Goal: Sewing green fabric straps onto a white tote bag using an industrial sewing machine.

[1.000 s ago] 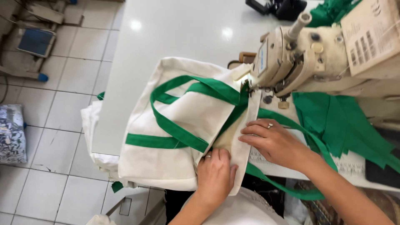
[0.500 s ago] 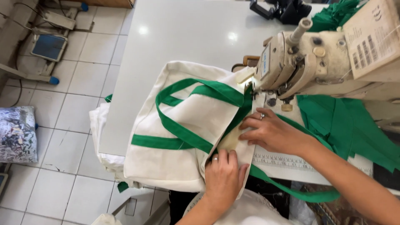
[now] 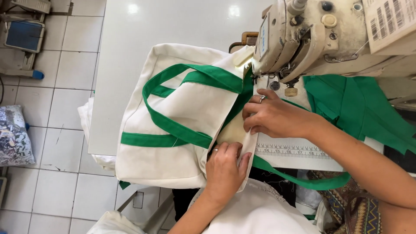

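Observation:
A cream cloth bag [image 3: 182, 117] with green straps [image 3: 173, 128] lies on the white sewing table [image 3: 173, 26], its right edge under the head of the beige sewing machine [image 3: 303, 34]. My left hand [image 3: 225, 171] pinches the bag's open edge near the table front. Just below the needle, my right hand [image 3: 273, 117], with a ring on one finger, presses the fabric flat. A green strap end [image 3: 303, 177] trails off the table under my right forearm.
Green fabric pieces [image 3: 359, 104] lie to the right of the machine. A ruler strip [image 3: 290, 151] runs along the table front. More cream cloth [image 3: 93, 125] hangs off the table's left side. A patterned bundle [image 3: 15, 138] and a blue scale [image 3: 24, 37] sit on the tiled floor.
My right hand has slid up the bag edge toward the needle. My left hand has stayed on the lower edge. The view has shifted a little closer.

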